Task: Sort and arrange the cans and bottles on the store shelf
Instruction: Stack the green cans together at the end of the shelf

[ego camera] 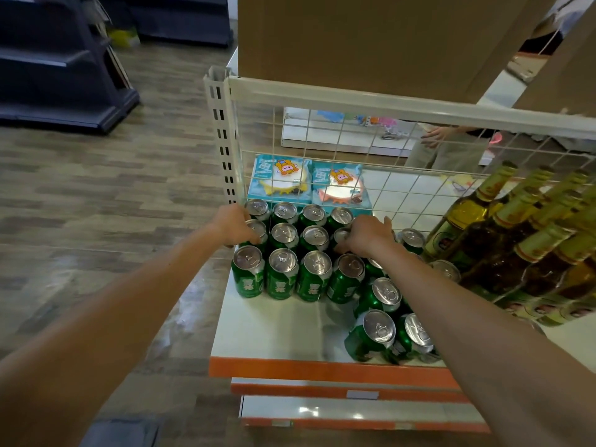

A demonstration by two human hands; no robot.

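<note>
Left hand and right hand clasp opposite ends of middle row of green cans at shelf back-left — likely squeezing block square; loose cans wait front, bottles right.

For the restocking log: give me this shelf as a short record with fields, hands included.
left hand: grips the left-end can of the block's middle row
right hand: grips the right-end can of that row
can block: green, three rows of four, left side of the shelf
loose cans: green, unaligned, front right
bottles: amber, crowded at right
teal packs: two, behind the block, by the wire mesh
</note>
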